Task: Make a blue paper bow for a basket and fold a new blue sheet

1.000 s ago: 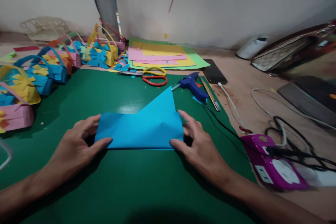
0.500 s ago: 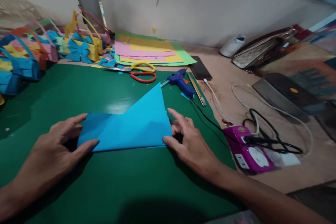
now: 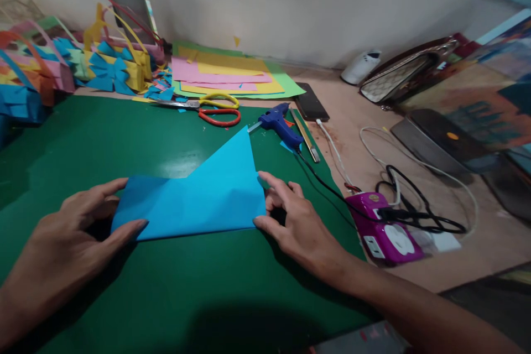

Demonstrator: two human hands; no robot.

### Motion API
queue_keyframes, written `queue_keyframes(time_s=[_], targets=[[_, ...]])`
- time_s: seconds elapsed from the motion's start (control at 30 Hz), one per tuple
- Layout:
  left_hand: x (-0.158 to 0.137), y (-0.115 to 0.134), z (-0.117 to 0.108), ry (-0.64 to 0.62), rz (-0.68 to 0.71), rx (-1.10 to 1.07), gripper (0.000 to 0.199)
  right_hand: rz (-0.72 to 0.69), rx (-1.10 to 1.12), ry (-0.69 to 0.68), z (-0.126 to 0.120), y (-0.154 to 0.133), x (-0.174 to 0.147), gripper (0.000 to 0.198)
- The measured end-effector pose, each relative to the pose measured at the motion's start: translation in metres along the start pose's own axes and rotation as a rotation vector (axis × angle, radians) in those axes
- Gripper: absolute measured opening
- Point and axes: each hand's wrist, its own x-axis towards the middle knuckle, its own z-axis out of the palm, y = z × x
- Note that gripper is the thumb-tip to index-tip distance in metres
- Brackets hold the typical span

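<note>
A folded sheet of blue paper (image 3: 191, 202) lies just over the green mat (image 3: 174, 293), with a triangular flap pointing up at its right end. My left hand (image 3: 78, 238) grips its left end, thumb on the front near the lower edge and fingers at the back and top corner. At the right end, my right hand (image 3: 298, 221) holds the side edge between thumb and fingers. The flap's tip reaches the nozzle of a blue glue gun (image 3: 280, 124).
Scissors (image 3: 218, 109) and a cutter knife (image 3: 306, 138) lie behind the paper. Coloured sheets (image 3: 232, 72), a phone (image 3: 312, 102) and several small paper baskets (image 3: 118, 72) stand or lie farther back. A purple power strip (image 3: 384, 232) with tangled cords is at right.
The whole view has shifted slightly, so things appear a little farther left and higher. My right index finger now rests against the paper's upper right edge. Both hands stay at the paper's ends.
</note>
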Motion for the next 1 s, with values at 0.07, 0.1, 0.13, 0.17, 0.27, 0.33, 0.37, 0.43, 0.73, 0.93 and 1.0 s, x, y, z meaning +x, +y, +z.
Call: queue_keyframes(time_s=[0.07,0.1,0.13,0.17,0.27,0.33,0.37,0.43,0.73,0.93,1.0], targets=[[0.000,0.000,0.001,0.005,-0.001,-0.002,0.058,0.004,-0.012,-0.011,0.000,-0.001,0.000,0.058],[0.000,0.000,0.002,0.007,-0.003,-0.002,0.058,0.008,-0.018,-0.017,0.000,-0.001,0.001,0.058],[0.000,0.001,0.002,0.011,-0.005,-0.001,0.058,0.009,-0.024,-0.021,0.000,-0.001,0.001,0.058],[0.001,0.002,0.001,0.020,-0.006,-0.002,0.058,0.007,-0.033,-0.027,0.000,-0.001,0.001,0.057],[0.008,0.011,-0.005,0.001,-0.013,-0.054,0.056,-0.015,-0.064,-0.023,-0.001,-0.001,0.002,0.056],[0.014,0.018,-0.010,-0.102,-0.041,-0.128,0.055,-0.027,-0.086,0.005,-0.001,0.001,0.003,0.054],[0.018,0.020,-0.013,-0.131,-0.046,-0.172,0.055,-0.033,-0.094,0.025,-0.001,0.002,0.003,0.053],[0.023,0.021,-0.018,-0.183,-0.054,-0.244,0.056,-0.050,-0.105,0.047,0.000,0.004,0.006,0.052],[0.031,0.014,-0.027,-0.312,0.066,-0.332,0.025,-0.114,-0.140,0.114,0.002,0.006,0.009,0.052],[0.032,0.015,-0.025,-0.325,0.059,-0.315,0.019,-0.131,-0.147,0.119,0.001,0.007,0.010,0.049],[0.030,0.015,-0.024,-0.313,0.044,-0.302,0.023,-0.132,-0.150,0.123,0.001,0.008,0.010,0.050]])
